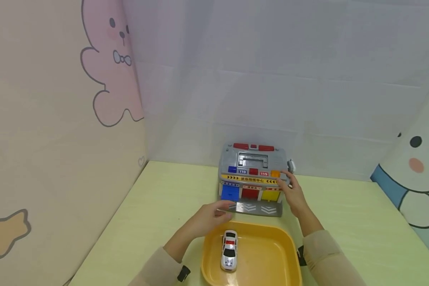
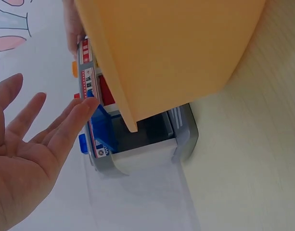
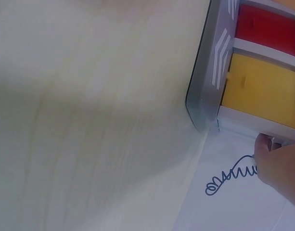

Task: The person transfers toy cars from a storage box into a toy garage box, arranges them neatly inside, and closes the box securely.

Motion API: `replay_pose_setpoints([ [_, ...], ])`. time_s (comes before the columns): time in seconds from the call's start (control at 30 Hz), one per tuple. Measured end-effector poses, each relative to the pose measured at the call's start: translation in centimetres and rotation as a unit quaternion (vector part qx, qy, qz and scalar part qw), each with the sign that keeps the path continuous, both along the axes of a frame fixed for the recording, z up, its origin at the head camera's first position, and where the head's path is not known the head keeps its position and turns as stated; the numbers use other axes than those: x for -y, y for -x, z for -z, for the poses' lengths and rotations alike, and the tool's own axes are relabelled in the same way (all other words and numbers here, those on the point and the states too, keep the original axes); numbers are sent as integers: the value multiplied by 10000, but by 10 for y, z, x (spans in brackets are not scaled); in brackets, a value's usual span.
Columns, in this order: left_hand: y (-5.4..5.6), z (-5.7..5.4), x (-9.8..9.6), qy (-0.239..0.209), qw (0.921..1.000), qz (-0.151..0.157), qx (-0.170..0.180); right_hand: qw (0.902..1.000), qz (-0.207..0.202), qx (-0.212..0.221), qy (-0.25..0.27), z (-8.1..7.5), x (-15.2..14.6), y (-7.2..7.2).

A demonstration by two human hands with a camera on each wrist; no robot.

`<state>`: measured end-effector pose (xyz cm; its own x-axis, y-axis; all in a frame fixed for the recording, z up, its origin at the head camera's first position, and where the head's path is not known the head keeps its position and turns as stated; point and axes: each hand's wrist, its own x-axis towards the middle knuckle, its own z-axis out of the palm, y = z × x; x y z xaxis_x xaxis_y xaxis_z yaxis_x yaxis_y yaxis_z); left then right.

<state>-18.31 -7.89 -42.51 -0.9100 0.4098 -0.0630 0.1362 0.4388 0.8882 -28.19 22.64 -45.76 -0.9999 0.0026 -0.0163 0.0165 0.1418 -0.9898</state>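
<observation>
A grey toy garage (image 1: 252, 178) with blue, red and yellow doors stands on the table near the back wall. Its blue door (image 2: 104, 126) is swung outward, showing a dark bay behind it. My left hand (image 1: 209, 218) is in front of that bay with fingers extended, holding nothing; in the left wrist view its fingertips overlap the blue door. At the garage's right end, my right hand (image 1: 294, 194) grips the roof corner beside the orange button (image 1: 275, 173). The yellow door (image 3: 262, 91) is down, next to the red door (image 3: 267, 29).
A yellow tray (image 1: 257, 227) sits in front of the garage, between the forearms. Inside it, toward the left, lies a white toy police car (image 1: 229, 251) with a red roof light. Cloth walls (image 1: 236, 99) border the pale green table (image 1: 171, 194) at the back and sides.
</observation>
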Motion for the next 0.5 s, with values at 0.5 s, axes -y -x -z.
replay_pose_setpoints([
  [0.5, -24, 11, -4, 545, 9982, 232, -62, 10000, 10, -91, -20, 2, 0, -2],
])
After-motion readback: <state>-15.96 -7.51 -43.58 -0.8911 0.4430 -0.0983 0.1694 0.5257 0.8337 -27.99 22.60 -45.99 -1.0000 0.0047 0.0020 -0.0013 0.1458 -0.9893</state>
